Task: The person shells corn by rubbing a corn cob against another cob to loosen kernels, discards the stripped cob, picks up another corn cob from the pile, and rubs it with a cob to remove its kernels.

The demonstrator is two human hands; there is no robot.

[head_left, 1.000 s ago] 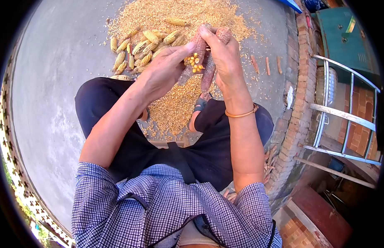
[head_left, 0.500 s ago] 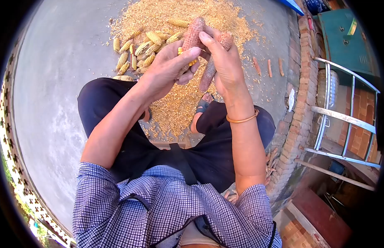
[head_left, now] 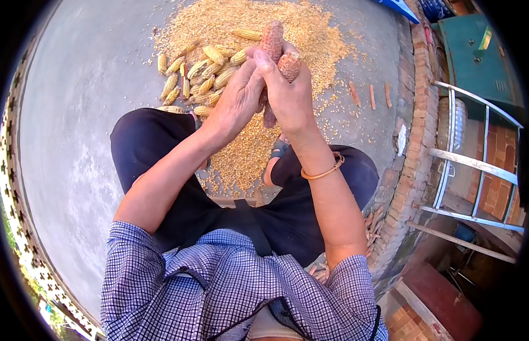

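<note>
My left hand (head_left: 240,98) is closed round a reddish corn cob (head_left: 271,41), whose bare upper end sticks up between the hands. In my right hand (head_left: 290,96) is a second reddish cob (head_left: 289,66), pressed against the first. The hands touch each other, and their fingers hide the cobs' middles. Behind them, loose yellow kernels (head_left: 298,28) cover the floor, with more kernels (head_left: 237,165) between my feet. Several corn ears (head_left: 213,54) lie heaped beyond my left hand.
Three thin cobs (head_left: 372,96) lie on the grey floor (head_left: 77,125) at the right. A low brick edge (head_left: 419,113) runs beside them, with a metal frame (head_left: 475,162) and a green cabinet (head_left: 469,57) beyond. More cobs (head_left: 373,227) lie near my right elbow.
Both hands have come together, and the two cobs now stand closer to each other. The yellow kernels seen earlier on the left hand's cob are out of sight.
</note>
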